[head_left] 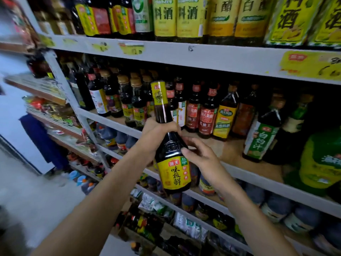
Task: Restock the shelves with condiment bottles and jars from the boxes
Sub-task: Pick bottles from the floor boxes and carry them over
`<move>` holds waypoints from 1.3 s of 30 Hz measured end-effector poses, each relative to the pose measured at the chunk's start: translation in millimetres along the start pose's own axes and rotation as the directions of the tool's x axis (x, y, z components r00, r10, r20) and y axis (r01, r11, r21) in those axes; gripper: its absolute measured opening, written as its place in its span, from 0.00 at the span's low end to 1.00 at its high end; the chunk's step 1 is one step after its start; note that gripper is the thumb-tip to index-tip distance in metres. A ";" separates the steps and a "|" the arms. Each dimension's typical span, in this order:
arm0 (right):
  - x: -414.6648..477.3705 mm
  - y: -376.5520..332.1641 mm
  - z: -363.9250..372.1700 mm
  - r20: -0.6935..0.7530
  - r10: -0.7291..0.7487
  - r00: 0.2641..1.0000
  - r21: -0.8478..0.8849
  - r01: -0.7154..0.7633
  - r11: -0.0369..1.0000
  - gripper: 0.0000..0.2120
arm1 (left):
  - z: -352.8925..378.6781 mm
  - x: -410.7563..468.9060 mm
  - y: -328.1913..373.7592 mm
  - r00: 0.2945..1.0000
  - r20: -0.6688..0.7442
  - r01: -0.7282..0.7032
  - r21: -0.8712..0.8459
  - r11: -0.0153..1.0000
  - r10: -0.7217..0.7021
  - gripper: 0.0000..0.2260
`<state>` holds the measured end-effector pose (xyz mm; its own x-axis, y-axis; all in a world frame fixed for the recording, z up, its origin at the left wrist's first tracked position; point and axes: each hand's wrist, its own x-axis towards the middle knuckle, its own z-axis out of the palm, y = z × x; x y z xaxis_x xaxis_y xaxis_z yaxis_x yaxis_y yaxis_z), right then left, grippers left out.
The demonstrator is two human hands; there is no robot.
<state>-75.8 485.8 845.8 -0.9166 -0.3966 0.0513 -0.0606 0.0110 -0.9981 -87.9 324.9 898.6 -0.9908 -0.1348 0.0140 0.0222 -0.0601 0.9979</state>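
A tall dark sauce bottle [170, 145] with a yellow label and yellow neck wrap is held upright in front of the middle shelf [258, 183]. My left hand [156, 133] grips its neck and shoulder from the left. My right hand [201, 157] touches the bottle's right side with thumb and fingers, just above the label. Behind the bottle the shelf board shows a bare wooden gap [228, 150] between rows of bottles.
Dark sauce bottles [208, 111] fill the middle shelf to left and right; a large green jug [321, 161] stands far right. Big yellow-labelled bottles [190, 17] line the top shelf. Jars [206, 185] and packets sit on lower shelves. An open box of bottles [145, 230] lies on the floor below.
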 end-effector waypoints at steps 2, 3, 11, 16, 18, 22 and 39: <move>9.1 0.8 34.0 0.036 -0.029 0.999 0.077 0.026 0.997 0.22 | -35.0 9.9 7.1 0.999 0.025 -0.025 -0.010 1.000 0.026 0.20; 14.9 0.1 52.8 0.040 -0.043 0.998 0.080 0.040 0.996 0.25 | -53.2 15.6 11.2 0.999 0.042 -0.028 -0.022 0.999 0.029 0.18; 81.5 -21.7 199.0 -0.058 -0.069 0.996 0.031 0.071 0.997 0.26 | -204.4 51.9 44.1 0.990 0.120 -0.074 -0.003 0.997 0.074 0.16; 121.9 -37.7 251.7 -0.034 -0.094 0.995 0.014 0.095 0.995 0.27 | -270.3 71.0 64.2 0.990 0.100 -0.101 -0.011 0.995 0.101 0.15; 138.6 -45.7 263.5 -0.056 -0.116 0.992 -0.009 0.115 0.993 0.28 | -283.4 83.8 76.7 0.987 0.115 -0.113 0.008 0.994 0.111 0.11; 180.1 -73.2 274.1 -0.071 -0.180 0.981 -0.003 0.180 0.984 0.29 | -295.1 114.4 114.1 0.982 0.107 -0.157 -0.006 0.988 0.156 0.09; 306.3 -286.9 220.4 -0.189 -0.550 0.814 -0.319 0.478 0.818 0.37 | -266.1 237.1 344.1 0.796 0.368 -0.454 -0.163 0.876 0.481 0.02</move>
<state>-252.1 158.9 1140.4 -0.7872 -0.1557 0.5967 -0.6142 0.1121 -0.7811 -279.5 9.1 1228.7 -0.8267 0.2278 0.5144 0.4915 -0.1524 0.8574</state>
